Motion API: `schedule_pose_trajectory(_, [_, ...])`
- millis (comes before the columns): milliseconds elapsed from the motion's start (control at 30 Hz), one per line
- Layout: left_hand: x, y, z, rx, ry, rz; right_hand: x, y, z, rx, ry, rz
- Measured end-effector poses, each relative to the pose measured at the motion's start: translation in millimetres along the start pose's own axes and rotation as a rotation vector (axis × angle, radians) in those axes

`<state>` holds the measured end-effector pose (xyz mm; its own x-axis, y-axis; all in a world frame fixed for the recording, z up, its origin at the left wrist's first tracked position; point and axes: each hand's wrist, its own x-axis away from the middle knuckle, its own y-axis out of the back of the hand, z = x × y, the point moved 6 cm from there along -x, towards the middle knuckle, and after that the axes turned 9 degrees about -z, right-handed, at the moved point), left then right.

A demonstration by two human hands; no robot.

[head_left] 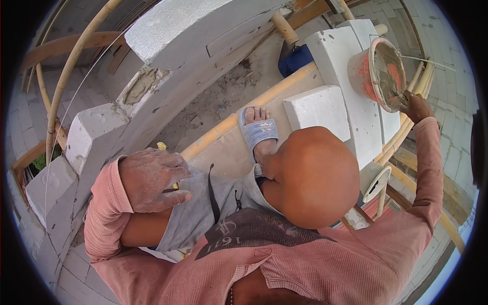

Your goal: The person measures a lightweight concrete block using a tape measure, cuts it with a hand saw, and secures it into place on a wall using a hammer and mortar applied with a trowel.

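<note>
On my bent left leg rests my left hand (156, 180), dusty, its fingers loosely stretched and nothing in them. Out to the right, my right hand (419, 108) is closed at the lower rim of a bucket (362, 76), gripping a mortar-smeared hand tool (401, 102) whose handle is hidden. The bucket is white and orange, appears tilted in this view, and stands by the white blocks. Wet grey mortar (389, 71) coats its inside. To my left runs a stepped block wall (173, 101), with a patch of mortar (143, 86) on one step.
Loose white blocks (317, 112) lie beside my sandalled foot (259, 129). A bamboo pole (254, 107) crosses in front, and more poles (401, 140) run along the right. A thin string (81, 84) stretches along the wall. A white lidded container (376, 184) hangs or stands below right.
</note>
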<state>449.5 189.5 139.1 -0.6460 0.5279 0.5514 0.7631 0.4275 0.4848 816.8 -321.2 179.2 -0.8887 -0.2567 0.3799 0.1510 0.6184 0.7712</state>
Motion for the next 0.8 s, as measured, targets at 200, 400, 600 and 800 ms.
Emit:
schedule_pose_trajectory(200, [-3, 1, 6, 0.004, -0.081, -0.02, -8, -33, -14, -0.712, -0.215, 0.259])
schedule_pose_trajectory(400, [-20, 4, 26, 0.095, -0.052, 0.027, 28, -94, -34, -1.299, -0.391, 0.308])
schedule_pose_trajectory(600, [-38, 17, 22, 0.097, 0.01, 0.12, 58, -111, -20, -1.562, -0.432, 0.146])
schedule_pose_trajectory(800, [-38, 21, 20, 0.102, 0.04, 0.107, 69, -128, -8, -1.566, -0.496, -0.201])
